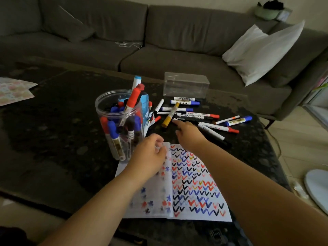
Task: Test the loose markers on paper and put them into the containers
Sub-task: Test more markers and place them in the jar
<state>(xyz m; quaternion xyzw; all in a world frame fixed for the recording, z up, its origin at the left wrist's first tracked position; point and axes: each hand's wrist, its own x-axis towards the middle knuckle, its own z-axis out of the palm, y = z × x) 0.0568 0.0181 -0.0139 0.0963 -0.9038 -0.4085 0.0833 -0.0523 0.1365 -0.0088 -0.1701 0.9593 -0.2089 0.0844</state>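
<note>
Both hands work over the dark desk [53,121]: the left hand [150,153] curls its fingers on the top edge of the paper [186,183] covered in coloured ticks, while the right hand [190,134] reaches with loose fingers, holding nothing, toward the loose markers [195,114]; a round jar [120,125] full of markers stands just left, a clear box [185,85] behind the pile
</note>
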